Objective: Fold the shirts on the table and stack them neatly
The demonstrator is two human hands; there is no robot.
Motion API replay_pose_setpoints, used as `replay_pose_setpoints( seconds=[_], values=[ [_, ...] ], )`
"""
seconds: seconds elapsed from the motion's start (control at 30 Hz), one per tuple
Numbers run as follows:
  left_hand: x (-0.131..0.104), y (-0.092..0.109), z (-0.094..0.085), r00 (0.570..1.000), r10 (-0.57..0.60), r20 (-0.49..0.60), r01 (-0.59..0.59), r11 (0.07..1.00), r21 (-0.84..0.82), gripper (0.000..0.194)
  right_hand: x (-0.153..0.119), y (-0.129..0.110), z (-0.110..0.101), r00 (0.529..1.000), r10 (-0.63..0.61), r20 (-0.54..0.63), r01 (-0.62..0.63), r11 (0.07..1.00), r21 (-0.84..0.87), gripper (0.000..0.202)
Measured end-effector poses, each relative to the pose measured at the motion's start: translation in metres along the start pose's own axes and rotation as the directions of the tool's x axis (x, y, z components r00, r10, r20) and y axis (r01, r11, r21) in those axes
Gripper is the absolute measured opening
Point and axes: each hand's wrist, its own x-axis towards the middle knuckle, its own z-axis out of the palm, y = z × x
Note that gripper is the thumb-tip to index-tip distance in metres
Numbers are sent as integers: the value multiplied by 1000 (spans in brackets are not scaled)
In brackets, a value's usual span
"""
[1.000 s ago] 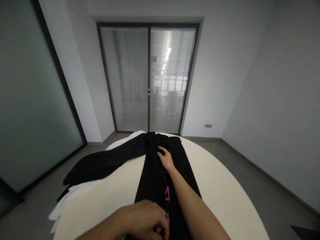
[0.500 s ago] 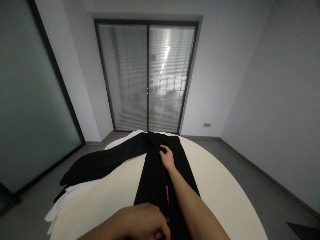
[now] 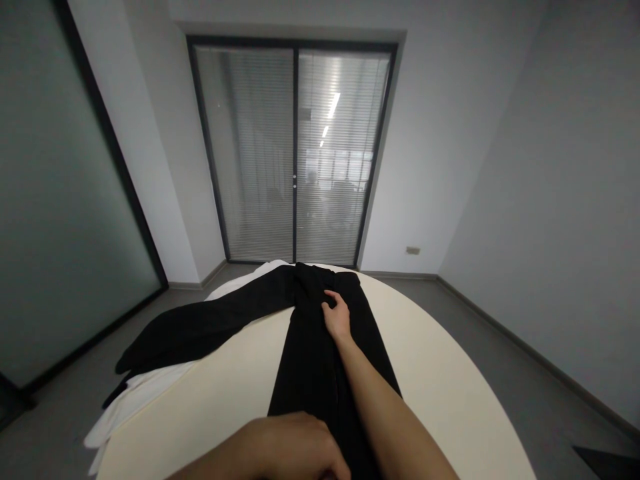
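Observation:
A long black garment (image 3: 305,360) lies on the table with its lower part toward me. A seam or slit runs down its middle, and a sleeve or leg (image 3: 205,320) stretches to the left; I cannot tell whether it is a jacket or trousers. My right hand (image 3: 338,316) rests on the upper middle of the cloth, thumb and forefinger apart. At the bottom edge, my left hand (image 3: 305,445) is closed over the near part of the garment, its fingertips partly cut off by the frame. White cloth (image 3: 150,393) shows under the black piece on the left.
The round, cream-coloured table (image 3: 440,373) extends on both sides of the garment. Past its far edge is a glass door with blinds (image 3: 295,153). A frosted panel (image 3: 65,200) stands at left, and a dark object (image 3: 607,462) is low at right.
My left hand has moved slightly right and down. The pink strip that showed in the slit is covered now. My right hand has shifted very slightly right.

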Motion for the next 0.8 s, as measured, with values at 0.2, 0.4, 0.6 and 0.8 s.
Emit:
replay_pose_setpoints(
  seconds=[0.2, 0.4, 0.6, 0.8],
  values=[
    [-5, -10, 14, 981, -15, -194, -1, 997, -83, 18, -4, -7, -3, 999, 37, 12, -34, 984, -174, 43],
    [-20, -21, -6, 903, -112, -414, 164, 982, 91, 58, -6, -16, -5, 994, 111, 8, -101, 931, -351, 42],
    [-24, -26, -11, 949, -211, -233, 234, 970, 73, 96, -7, -12, -3, 998, 22, 50, 0, 917, -399, 42],
    [-23, -23, -11, 935, -258, -243, 287, 953, 93, 111, -6, -8, -3, 998, -10, 68, 38, 908, -418, 40]
  ],
)
